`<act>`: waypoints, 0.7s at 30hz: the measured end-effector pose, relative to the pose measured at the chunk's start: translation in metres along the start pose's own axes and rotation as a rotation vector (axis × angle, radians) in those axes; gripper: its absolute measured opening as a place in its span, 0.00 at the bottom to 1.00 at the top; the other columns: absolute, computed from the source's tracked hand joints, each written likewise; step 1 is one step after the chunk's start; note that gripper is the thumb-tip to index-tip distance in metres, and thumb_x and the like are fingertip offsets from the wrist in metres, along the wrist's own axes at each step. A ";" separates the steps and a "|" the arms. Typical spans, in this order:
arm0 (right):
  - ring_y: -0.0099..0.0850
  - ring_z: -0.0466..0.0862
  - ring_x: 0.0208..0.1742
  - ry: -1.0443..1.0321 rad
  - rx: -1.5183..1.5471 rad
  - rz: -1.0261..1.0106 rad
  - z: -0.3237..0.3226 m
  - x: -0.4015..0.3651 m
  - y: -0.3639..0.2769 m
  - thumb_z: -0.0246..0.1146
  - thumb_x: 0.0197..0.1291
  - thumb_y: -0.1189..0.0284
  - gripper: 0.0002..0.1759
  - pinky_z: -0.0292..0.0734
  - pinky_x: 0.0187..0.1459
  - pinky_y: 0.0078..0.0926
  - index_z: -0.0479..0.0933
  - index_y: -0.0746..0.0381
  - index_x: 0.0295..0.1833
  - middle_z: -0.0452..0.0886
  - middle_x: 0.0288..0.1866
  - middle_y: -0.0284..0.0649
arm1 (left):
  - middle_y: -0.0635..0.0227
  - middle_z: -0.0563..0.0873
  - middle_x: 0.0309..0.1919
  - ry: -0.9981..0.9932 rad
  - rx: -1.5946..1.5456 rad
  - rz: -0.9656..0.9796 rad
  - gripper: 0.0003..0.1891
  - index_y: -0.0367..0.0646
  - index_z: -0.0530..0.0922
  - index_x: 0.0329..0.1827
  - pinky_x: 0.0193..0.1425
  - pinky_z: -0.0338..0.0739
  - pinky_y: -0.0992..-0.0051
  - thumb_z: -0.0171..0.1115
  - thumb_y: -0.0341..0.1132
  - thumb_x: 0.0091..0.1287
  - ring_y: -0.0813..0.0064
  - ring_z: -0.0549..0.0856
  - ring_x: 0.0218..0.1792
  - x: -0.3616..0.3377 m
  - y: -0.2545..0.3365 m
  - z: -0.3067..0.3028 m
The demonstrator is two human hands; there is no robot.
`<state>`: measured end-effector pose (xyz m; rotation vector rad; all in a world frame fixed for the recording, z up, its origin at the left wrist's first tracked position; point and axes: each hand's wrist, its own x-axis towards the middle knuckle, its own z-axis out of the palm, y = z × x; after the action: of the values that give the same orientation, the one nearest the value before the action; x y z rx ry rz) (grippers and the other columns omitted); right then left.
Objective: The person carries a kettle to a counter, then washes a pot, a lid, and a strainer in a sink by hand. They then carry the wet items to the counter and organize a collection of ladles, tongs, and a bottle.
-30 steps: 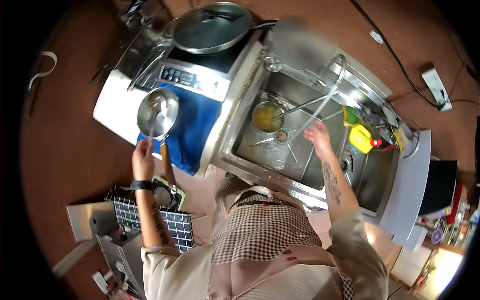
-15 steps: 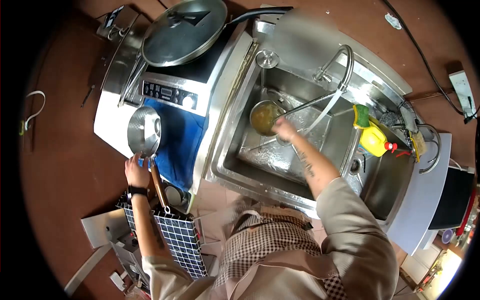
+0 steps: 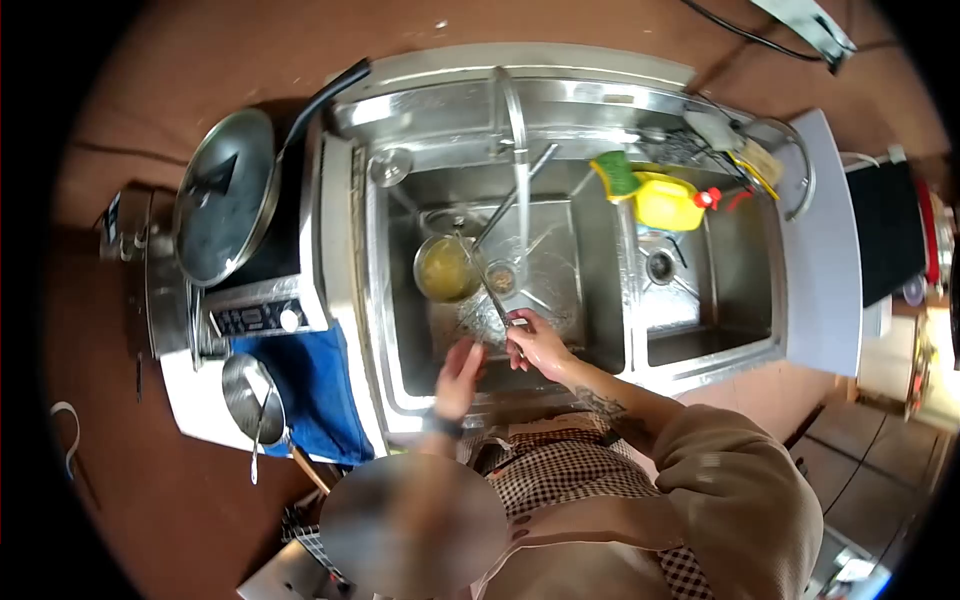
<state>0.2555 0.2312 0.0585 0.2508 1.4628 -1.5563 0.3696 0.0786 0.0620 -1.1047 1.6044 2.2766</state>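
Note:
My right hand [image 3: 538, 346] is closed round a slim metal utensil [image 3: 492, 290] over the sink. Its far end reaches the rim of a round metal pot [image 3: 447, 268] holding cloudy yellow liquid. The pot sits at the left of the large basin [image 3: 600, 270], its long handle leaning toward the tap [image 3: 518, 130]. Just left of my right hand, my left hand [image 3: 460, 380] hangs over the basin's front part, fingers closed and slightly blurred; what they hold cannot be made out. A grey blur covers part of the left forearm.
A small saucepan [image 3: 240, 395] with a utensil in it stands by a blue cloth [image 3: 315, 395]. A lidded pan [image 3: 228, 200] is on the cooktop at the left. A yellow bottle [image 3: 668, 202] and a green sponge [image 3: 615, 177] lie near the smaller basin [image 3: 740, 290].
The view has swung toward the sink. My left hand has left the saucepan and come over the basin. My right hand has moved from the pot toward the basin's front, a utensil now visible in it.

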 end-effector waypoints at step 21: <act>0.40 0.81 0.47 0.693 -0.303 -0.565 -0.196 0.083 -0.090 0.60 0.62 0.64 0.25 0.78 0.44 0.34 0.66 0.63 0.62 0.79 0.47 0.47 | 0.77 0.69 0.15 -0.212 0.254 -0.159 0.22 0.51 0.76 0.59 0.14 0.60 0.82 0.44 0.55 0.76 0.85 0.65 0.11 0.052 0.056 0.114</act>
<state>0.0599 0.3446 0.0089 0.2162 2.4505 -1.7343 0.2491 0.1392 0.0895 -0.8646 1.6036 1.9510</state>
